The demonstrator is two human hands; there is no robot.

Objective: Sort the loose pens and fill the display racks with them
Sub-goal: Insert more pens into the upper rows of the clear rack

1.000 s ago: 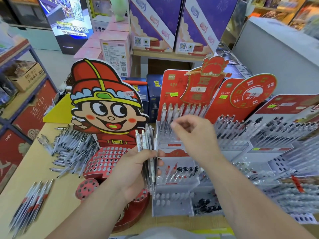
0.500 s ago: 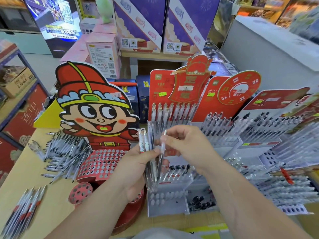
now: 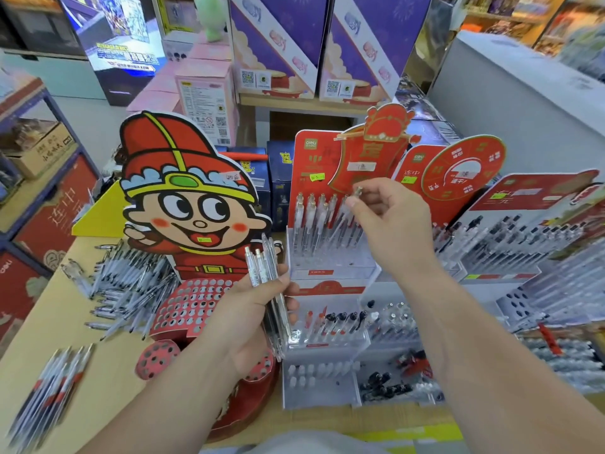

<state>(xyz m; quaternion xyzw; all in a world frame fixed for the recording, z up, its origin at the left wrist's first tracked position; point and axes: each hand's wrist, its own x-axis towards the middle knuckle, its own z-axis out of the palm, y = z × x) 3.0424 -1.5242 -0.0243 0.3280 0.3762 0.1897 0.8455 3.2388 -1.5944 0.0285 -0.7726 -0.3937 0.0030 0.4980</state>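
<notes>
My left hand [image 3: 248, 319] grips a bundle of clear pens [image 3: 266, 276], held upright in front of the tiered clear display rack [image 3: 330, 267]. My right hand [image 3: 393, 224] pinches the top of a single clear pen [image 3: 350, 211] and holds it slanted over the rack's top row, where several similar pens [image 3: 311, 221] stand. The lower tiers hold a few pens with black and red caps [image 3: 340, 322]. A heap of loose pens [image 3: 131, 290] lies on the wooden table [image 3: 65, 309] to the left. Another small row of pens [image 3: 52, 388] lies near the front left edge.
A red cartoon-figure cardboard stand with a perforated pen holder [image 3: 193, 303] stands left of the rack. More filled pen racks [image 3: 510, 244] crowd the right side. Purple boxes [image 3: 278, 44] and pink boxes [image 3: 206, 93] stand behind. A blue shelf unit [image 3: 42, 178] is at far left.
My right hand drew one pen from the bundle in my left hand and lifted it up and right to the rack's top row. My left hand stayed in place.
</notes>
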